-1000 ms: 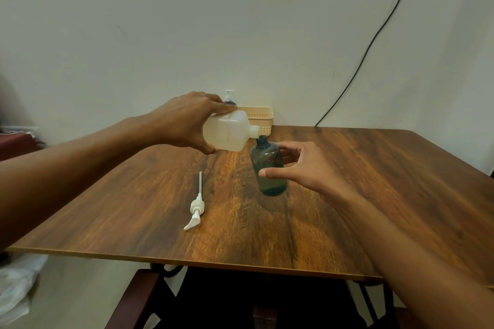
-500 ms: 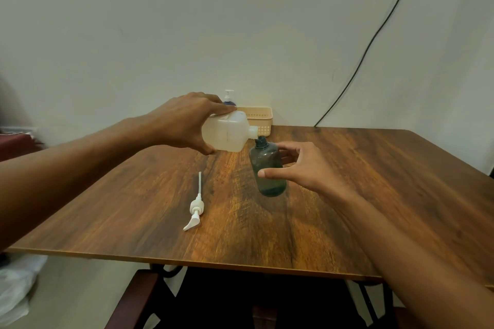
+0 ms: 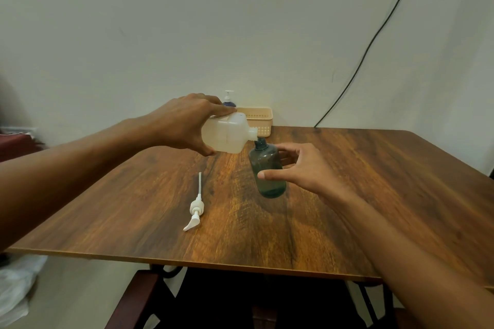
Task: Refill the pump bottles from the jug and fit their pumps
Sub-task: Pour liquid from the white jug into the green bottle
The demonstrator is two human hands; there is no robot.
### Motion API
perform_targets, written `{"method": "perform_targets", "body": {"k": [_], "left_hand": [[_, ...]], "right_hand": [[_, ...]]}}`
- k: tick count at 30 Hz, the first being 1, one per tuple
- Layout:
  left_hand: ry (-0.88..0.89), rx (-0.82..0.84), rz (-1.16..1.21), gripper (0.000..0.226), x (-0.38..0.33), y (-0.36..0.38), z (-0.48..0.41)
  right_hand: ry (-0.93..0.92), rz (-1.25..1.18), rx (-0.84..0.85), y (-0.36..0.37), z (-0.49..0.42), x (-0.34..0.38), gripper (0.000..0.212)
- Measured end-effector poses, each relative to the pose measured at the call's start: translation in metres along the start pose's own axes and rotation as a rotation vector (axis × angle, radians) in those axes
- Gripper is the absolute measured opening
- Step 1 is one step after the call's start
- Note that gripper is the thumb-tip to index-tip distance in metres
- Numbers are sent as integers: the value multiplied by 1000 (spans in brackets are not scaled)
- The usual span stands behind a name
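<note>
Tipped jug [image 3: 227,133] gripped in left hand [image 3: 184,121]; bottle [image 3: 267,160] clasped and steadied by right hand [image 3: 302,168]. Risk of spill onto surface [image 3: 374,181] from spout [image 3: 254,133] drift off narrow neck [image 3: 259,143], or from overfilling.

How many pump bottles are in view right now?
2: a green bottle in the right hand, and a blue bottle by the basket, half hidden behind the left hand.

An open bottle [image 3: 268,171] stands mid-way across the table [image 3: 374,181], the right hand [image 3: 304,168] round it. The left hand [image 3: 184,121] holds a jug [image 3: 227,133] sideways, spout above the bottle's neck. A loose pump [image 3: 196,208] lies left and nearer. Behind, by the wall, sits a basket [image 3: 260,120], with a second bottle [image 3: 229,100] at its left.
</note>
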State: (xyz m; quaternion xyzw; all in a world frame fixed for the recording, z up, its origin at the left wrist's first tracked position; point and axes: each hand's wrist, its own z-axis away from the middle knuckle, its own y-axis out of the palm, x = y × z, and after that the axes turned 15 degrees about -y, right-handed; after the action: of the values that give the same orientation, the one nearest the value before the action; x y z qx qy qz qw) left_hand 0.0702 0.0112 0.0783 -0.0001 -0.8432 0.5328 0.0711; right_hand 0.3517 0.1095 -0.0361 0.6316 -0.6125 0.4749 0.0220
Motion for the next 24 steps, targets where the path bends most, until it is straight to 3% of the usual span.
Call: {"method": "perform_targets", "body": {"k": [24], "left_hand": [[-20,-36,151,99,5,23,15]], "right_hand": [[-6,-30,-18,2,2,7,69]]}}
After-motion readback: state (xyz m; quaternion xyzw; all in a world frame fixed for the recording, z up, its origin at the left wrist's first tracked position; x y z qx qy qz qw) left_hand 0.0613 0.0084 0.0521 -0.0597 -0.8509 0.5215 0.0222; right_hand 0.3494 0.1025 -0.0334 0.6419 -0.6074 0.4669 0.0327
